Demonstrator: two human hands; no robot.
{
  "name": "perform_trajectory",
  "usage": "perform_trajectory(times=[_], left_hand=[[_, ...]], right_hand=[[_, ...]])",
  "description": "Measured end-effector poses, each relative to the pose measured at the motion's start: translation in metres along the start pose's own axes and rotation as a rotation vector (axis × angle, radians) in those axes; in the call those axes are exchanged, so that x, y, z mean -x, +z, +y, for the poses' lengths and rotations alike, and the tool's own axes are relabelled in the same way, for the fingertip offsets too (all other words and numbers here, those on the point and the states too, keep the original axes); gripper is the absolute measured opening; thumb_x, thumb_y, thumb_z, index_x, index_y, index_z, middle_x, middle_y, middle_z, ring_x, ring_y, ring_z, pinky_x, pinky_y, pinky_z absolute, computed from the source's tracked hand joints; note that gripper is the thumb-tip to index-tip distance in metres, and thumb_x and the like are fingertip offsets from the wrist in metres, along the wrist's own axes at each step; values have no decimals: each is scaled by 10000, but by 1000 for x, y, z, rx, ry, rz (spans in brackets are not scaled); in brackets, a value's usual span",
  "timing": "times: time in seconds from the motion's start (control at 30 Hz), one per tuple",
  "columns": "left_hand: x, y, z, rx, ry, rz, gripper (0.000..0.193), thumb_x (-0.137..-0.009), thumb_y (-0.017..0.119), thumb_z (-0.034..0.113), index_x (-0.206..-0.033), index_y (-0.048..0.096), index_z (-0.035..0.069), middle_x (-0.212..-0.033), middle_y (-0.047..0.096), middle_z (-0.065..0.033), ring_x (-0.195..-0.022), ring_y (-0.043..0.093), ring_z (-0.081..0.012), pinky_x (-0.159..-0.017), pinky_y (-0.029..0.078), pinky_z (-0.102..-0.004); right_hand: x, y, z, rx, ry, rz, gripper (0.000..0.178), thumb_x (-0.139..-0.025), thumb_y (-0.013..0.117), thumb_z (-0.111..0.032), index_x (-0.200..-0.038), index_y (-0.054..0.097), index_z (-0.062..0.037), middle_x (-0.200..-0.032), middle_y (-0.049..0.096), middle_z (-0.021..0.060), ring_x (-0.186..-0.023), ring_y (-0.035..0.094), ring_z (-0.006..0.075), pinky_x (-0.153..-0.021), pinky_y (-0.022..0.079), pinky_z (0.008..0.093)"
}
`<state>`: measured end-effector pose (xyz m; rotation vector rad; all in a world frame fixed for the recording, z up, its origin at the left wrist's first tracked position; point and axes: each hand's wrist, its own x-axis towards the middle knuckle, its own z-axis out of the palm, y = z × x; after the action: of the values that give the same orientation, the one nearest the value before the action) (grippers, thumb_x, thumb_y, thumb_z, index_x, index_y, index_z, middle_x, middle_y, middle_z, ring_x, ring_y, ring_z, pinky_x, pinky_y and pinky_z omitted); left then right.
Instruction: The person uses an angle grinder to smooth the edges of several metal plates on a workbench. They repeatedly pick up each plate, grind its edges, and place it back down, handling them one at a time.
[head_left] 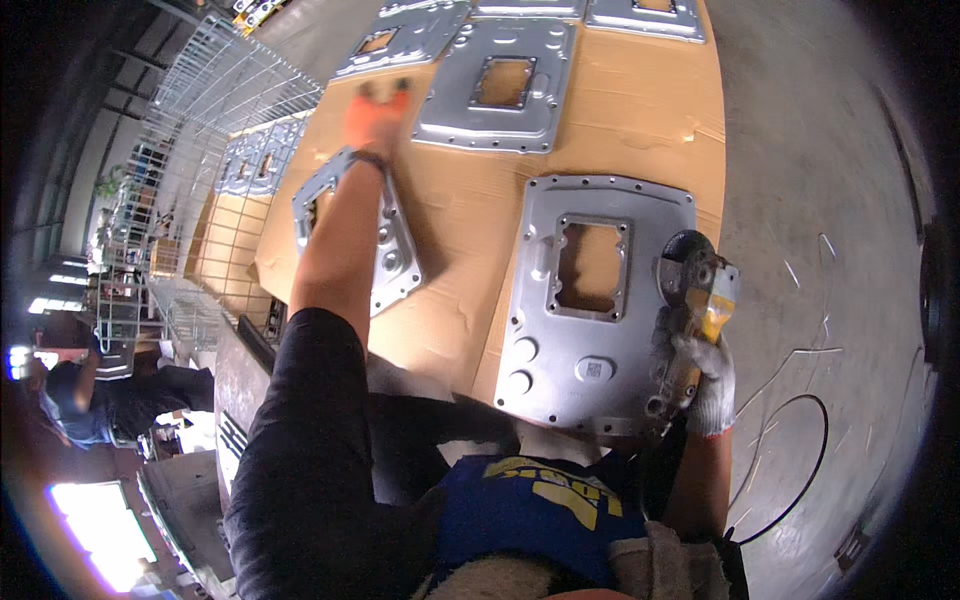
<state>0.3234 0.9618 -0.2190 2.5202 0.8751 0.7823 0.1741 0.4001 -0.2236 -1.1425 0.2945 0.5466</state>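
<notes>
My left hand (pixel 378 118), in an orange glove with dark fingertips, is stretched forward over the cardboard. Its fingers look spread, though motion blurs them, and I see nothing in them. Beneath my left forearm lies a tilted grey metal cover plate (pixel 398 262), partly hidden by the arm. My right hand (pixel 710 375), in a pale work glove, is closed around a yellow and dark angle grinder (pixel 718 305). The grinder's dark disc (pixel 684 255) is at the right edge of the nearest cover plate (pixel 575 360), which has a rectangular opening; I cannot tell whether they touch.
Brown cardboard (pixel 455 245) covers the table. Another cover plate (pixel 540 55) lies farther off, with several more behind it. A wire mesh cage (pixel 225 120) stands at the left. A black cable (pixel 815 470) loops at the right. Another person (pixel 110 390) is at far left.
</notes>
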Motion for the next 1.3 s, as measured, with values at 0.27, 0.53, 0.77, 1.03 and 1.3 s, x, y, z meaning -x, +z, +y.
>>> perform_trajectory(times=[0.27,0.53,0.77,1.03,1.3], left_hand=[[87,163,136,-522,347,-210,888,-565,736,721,-1149,587,69,-1094,676,-137,-1003,661,-285,-823,513,-373],[54,115,113,-686,392,-628,744,-559,760,638,-1141,679,182,-1198,657,-93,-1090,627,-281,-904,495,-356],[101,-39,105,-470,687,-863,743,-565,806,555,-1126,626,101,-988,688,-184,-950,646,-371,-839,496,-450],[192,-154,2,-737,999,-929,709,-484,775,351,-1128,609,104,-985,657,-116,-999,614,-295,-924,435,-379],[215,-102,12,-279,-142,-958,565,-805,570,494,-1170,638,69,-1198,638,-162,-1109,603,-347,-951,462,-399]], right_hand=[[-14,-5,20,-106,55,96,525,-784,743,-64,-1233,490,30,-986,657,149,-752,674,212,-629,579,317],[-19,2,12,13,41,49,365,-858,646,-61,-1190,521,23,-994,652,141,-762,666,227,-643,581,329],[-29,-15,26,-69,-77,-17,444,-786,714,-107,-1170,536,27,-912,654,106,-746,654,203,-651,563,327],[-26,-17,29,-7,-160,-4,364,-767,753,-198,-1054,611,-25,-834,650,55,-647,610,136,-553,502,263],[-33,-21,38,31,-227,-32,280,-807,722,-198,-1009,633,-25,-799,662,51,-650,619,134,-570,479,247]])
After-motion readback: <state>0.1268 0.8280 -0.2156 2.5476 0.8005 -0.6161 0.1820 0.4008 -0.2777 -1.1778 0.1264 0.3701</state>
